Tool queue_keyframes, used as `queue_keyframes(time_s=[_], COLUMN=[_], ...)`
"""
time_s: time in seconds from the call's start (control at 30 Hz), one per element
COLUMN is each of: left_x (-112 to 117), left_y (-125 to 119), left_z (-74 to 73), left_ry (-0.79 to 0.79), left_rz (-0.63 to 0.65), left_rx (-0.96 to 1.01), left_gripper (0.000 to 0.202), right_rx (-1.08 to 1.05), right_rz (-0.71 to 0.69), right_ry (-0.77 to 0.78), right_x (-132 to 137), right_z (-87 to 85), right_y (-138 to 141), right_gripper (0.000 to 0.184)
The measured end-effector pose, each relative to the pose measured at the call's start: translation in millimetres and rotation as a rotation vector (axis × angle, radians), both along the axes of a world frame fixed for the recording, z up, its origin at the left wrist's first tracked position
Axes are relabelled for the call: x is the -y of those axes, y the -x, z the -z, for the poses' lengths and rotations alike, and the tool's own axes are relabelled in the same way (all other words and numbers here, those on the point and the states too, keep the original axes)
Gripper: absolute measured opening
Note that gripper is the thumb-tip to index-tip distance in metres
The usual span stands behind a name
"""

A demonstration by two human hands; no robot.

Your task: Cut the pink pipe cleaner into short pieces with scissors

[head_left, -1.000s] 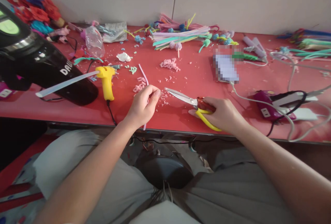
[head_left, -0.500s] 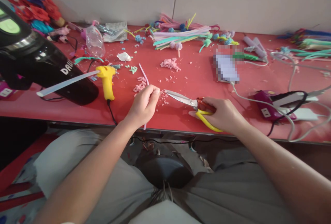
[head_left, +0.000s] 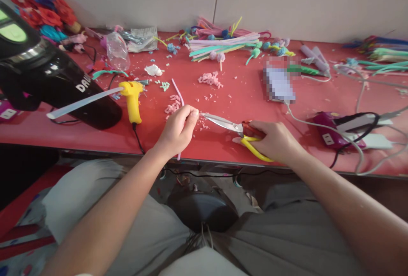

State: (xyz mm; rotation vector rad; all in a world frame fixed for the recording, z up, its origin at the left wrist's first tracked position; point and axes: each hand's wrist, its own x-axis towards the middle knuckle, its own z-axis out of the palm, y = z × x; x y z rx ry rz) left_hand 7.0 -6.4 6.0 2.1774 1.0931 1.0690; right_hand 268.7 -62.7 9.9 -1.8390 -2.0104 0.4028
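Note:
My left hand [head_left: 177, 131] pinches a pink pipe cleaner [head_left: 177, 91] that runs up from my fingers and also pokes out below my palm. My right hand [head_left: 274, 140] grips yellow-handled scissors [head_left: 236, 129] with the blades pointing left. The blade tips sit right at my left fingertips, where the pipe cleaner is held. Small pink cut pieces [head_left: 172, 106] lie on the red table [head_left: 236, 97] just beyond my left hand.
A yellow glue gun [head_left: 131, 97] with a glue stick and a black appliance [head_left: 47, 80] lie at left. Pipe cleaner bundles [head_left: 223, 42] lie along the back, a second heap of pink bits [head_left: 209, 79] mid-table. A purple power strip [head_left: 331, 133] with cables sits right.
The scissors have slid left until their tips reach my left fingertips. My left hand has hardly moved.

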Motion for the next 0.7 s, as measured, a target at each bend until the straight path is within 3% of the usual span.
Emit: queue_keyframes(time_s=[0.7], left_x=[0.6], left_y=[0.8], left_z=[1.2], left_ry=[0.001], left_rz=[0.006], left_rx=[-0.011], left_gripper=[0.026], right_rx=[0.020], right_rz=[0.039], right_ry=[-0.030], right_x=[0.5], right_z=[3.6], right_y=[-1.4], right_gripper=[0.062])
